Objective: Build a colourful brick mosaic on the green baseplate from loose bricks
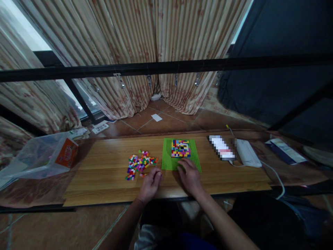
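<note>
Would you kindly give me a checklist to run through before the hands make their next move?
1. Green studded baseplate lying flat on the wooden tabletop: ok.
2. Multicoloured brick build resting on the baseplate: ok, toward its far side.
3. Loose toy bricks on the tabletop, apart from the baseplate: ok, piled to its left.
4. Left hand gripping a brick: cannot tell; the fingers hide most of whatever is there.
5. Right hand clear of the build: cannot tell; its fingertips are very close to the near edge.
6. White cable clear of the baseplate: ok, off to the right.
</note>
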Tool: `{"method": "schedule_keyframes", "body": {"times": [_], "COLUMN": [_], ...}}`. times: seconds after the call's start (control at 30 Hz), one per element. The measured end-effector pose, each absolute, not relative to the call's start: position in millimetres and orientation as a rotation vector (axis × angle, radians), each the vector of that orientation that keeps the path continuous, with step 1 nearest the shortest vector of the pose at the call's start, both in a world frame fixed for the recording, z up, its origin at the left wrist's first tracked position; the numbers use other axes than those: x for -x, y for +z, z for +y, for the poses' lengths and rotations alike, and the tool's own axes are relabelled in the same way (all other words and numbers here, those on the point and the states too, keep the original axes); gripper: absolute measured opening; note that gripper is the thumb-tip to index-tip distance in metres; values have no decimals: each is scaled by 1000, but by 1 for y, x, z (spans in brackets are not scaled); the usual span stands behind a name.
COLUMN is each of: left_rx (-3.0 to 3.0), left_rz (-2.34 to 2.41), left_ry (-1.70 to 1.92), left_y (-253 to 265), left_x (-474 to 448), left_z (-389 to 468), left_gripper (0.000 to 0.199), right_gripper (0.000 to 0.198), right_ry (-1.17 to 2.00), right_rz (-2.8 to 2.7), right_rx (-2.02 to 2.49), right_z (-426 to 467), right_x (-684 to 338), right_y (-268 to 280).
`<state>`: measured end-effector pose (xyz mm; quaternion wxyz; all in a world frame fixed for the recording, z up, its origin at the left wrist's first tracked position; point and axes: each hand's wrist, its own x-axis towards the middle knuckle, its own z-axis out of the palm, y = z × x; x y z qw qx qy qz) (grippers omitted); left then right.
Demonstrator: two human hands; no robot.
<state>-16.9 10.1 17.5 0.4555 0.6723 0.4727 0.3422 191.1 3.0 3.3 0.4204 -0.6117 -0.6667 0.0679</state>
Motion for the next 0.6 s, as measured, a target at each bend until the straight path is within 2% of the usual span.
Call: {"method": "schedule_keyframes", "body": {"times": [0.23,0.47,0.6], "left_rx": [-1611,-1607,-1557], "left_rz": [1148,1129,1092], "left_ry": [869,888,896], "left_y": [15,13,14], "left_x": [17,18,17], "left_z": [10,10,10], "left_gripper": [22,23,26], "right_gripper": [30,26,26], "right_ry": [132,206,351], "right_rz": [-1972,-1940,-1862], "right_rx": [1568,1526,1487], "right_z": [-10,-32,-32], "right_x": [-182,-194,-177], "right_y": [-3,-1,13]}}
